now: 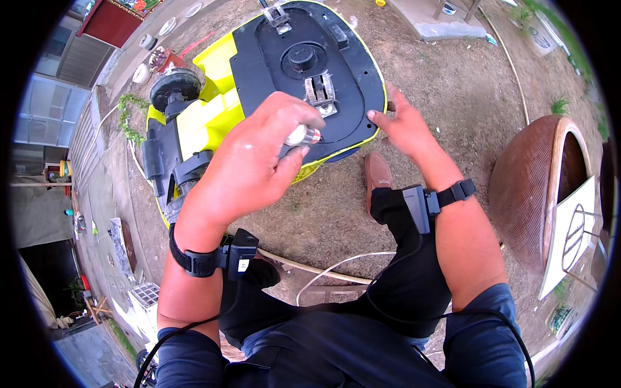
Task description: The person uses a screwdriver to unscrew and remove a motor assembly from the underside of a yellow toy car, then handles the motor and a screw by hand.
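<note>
A yellow and black wheeled plastic body [213, 119], apparently a ride-on toy, lies tipped with its black base panel [352, 74] facing me. Two metal brackets are fixed on the panel; one bracket [319, 95] sits just beyond my left fingers. My left hand [255, 152] is closed round a small white and red bottle [303, 135], held over the panel's near part with its narrow tip toward the right. At the panel's right edge, my right hand [407, 126] grips the rim, thumb on the face and fingers partly hidden behind.
A large brown clay pot [527, 187] stands on the right, with a white board [569, 236] leaning against it. A pale hose [323, 273] crosses the dirt by my feet. The toy's black wheel [174, 89] sticks up at its left, near a potted plant [167, 59].
</note>
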Demonstrator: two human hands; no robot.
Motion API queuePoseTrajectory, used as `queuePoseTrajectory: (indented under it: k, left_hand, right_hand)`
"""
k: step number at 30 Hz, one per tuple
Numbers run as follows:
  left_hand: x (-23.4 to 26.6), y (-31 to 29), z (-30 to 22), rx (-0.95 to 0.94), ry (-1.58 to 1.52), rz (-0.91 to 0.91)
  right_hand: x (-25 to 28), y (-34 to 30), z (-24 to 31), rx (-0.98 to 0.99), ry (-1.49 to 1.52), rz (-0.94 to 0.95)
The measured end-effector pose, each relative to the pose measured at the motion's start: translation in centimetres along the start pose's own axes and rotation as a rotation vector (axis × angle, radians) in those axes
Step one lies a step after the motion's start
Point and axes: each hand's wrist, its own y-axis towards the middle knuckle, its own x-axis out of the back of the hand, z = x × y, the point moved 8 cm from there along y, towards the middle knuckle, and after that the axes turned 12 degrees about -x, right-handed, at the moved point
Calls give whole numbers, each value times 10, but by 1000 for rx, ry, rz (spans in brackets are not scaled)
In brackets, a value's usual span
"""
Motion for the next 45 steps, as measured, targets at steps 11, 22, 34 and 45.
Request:
queuePoseTrajectory:
  k: [11,22,34,45]
  left_hand:
    - [-3,16,4,147,134,101]
    - [-5,3,12,223,366,-20]
    - [-5,0,26,372,359,-53]
    - [-1,4,3,156,293,-37]
  right_hand:
    - [1,2,-1,19,-6,-30]
    - [2,0,3,7,-16,-60]
    - [4,-58,89,543,23,-279]
    - [-60,-69,109,545,78,-84]
